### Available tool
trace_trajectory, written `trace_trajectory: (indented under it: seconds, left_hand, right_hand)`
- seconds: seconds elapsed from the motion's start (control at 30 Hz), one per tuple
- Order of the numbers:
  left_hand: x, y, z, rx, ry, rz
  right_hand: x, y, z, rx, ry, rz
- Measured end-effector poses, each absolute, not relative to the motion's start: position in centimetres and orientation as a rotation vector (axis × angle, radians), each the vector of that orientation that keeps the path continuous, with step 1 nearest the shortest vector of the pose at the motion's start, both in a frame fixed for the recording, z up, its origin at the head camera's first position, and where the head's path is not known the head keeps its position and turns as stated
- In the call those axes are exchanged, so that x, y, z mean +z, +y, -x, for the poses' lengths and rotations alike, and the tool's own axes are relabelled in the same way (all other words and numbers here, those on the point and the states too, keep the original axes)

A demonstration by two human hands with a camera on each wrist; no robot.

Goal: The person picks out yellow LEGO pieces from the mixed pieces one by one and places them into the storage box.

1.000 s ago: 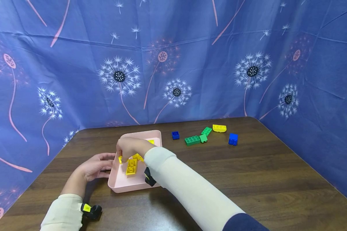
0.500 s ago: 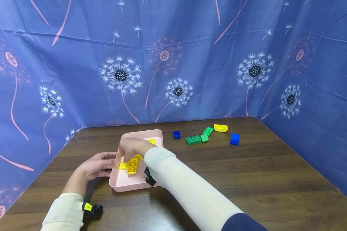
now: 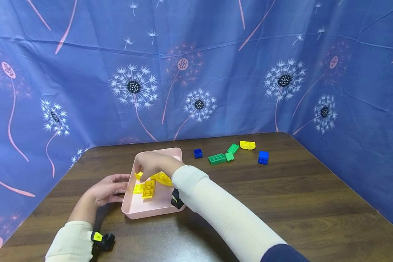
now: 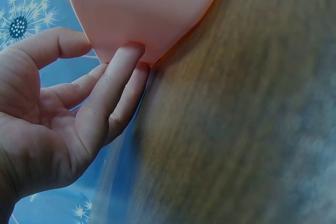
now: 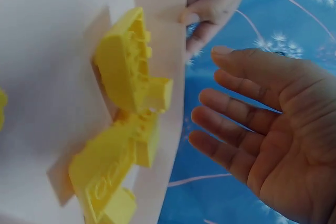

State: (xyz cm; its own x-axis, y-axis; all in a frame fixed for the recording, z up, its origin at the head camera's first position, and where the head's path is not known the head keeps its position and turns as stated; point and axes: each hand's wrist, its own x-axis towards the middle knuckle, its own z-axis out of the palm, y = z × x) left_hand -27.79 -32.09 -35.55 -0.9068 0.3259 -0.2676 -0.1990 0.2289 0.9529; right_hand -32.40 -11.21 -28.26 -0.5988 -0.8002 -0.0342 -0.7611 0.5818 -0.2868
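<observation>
My right hand (image 3: 152,163) hovers over a pink tray (image 3: 155,213). In the right wrist view that hand (image 5: 273,119) has loosely bent fingers with nothing between them, apart from the yellow toy bricks (image 5: 118,59). Inside the tray lie several such bricks: a thick yellow brick (image 3: 148,189), a flatter yellow brick (image 3: 138,189) beside it, and a curved yellow brick (image 3: 164,179) partly hidden by the right forearm. My left hand (image 3: 109,190) rests its fingertips against the tray's left outer wall. Its fingers are extended in the left wrist view, touching the pink wall (image 4: 142,9).
Beyond the tray to the right lie a dark blue brick (image 3: 198,153), green bricks (image 3: 217,159), a yellow curved brick (image 3: 247,145) and a blue brick (image 3: 263,158). A patterned blue cloth (image 3: 196,72) hangs behind the wooden table (image 3: 265,211).
The right hand has let go of the flatter yellow brick, which now lies flat in the tray, and has drawn up and slightly right. The left hand stays against the tray.
</observation>
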Motion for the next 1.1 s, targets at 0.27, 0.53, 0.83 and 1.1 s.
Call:
trace_trajectory:
  seconds: [0.27,0.53,0.83,1.1]
  left_hand:
    - [-35.6,-32.0,27.7,1.714,2.117,-0.075]
    - [-35.5,-31.8,27.5,1.706,2.134,-0.031]
    - [-35.6,-31.7,27.3,1.71,2.138,-0.028]
    - [-35.6,-31.8,27.5,1.713,2.136,-0.034]
  right_hand:
    - [-27.3,-8.0,32.4,-0.358,2.678,1.348]
    - [-27.5,-5.0,32.8,-0.492,2.71,1.257]
    - [-27.5,-1.8,32.1,-0.576,2.77,1.256]
    - [-28.3,1.2,31.9,-0.585,2.897,1.26]
